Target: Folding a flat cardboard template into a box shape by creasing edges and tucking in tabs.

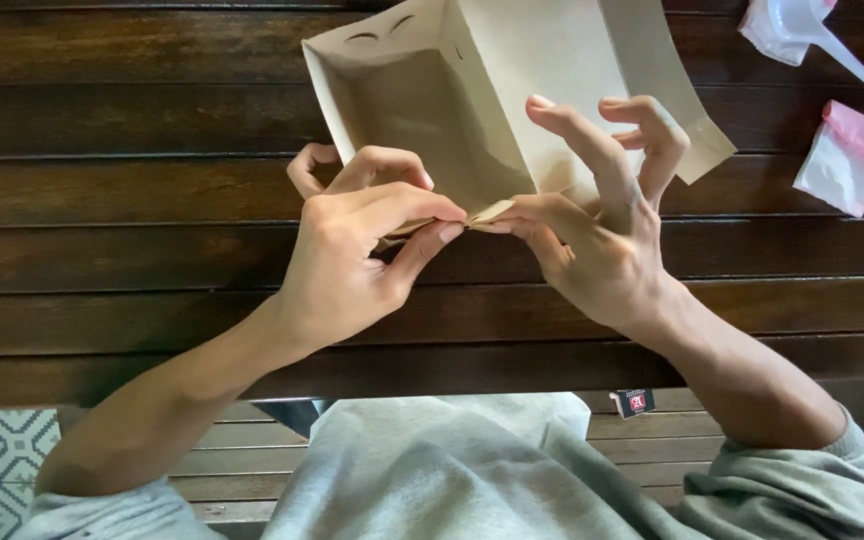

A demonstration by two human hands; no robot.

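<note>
Both hands are on the folding paperboard box (472, 90), a pale kraft carton standing open on the dark slatted wooden table (102, 250), its mouth tipped toward the camera. The left hand (352, 250) has thumb and forefinger closed on the small flap at the box's near bottom corner; its little finger curls behind the box's left wall. The right hand (592, 230) pinches the same flap from the other side, its other fingers lifted and spread against the box's right panel. This looks like thin, light card: stiff along its creases, quick to buckle in the flat walls, matte and not slippery. Edges and folds seem the safest grip. Right of the box lie a clear plastic spoon in a wrapper (812, 30) and a white packet with a pink end (847, 155).
</note>
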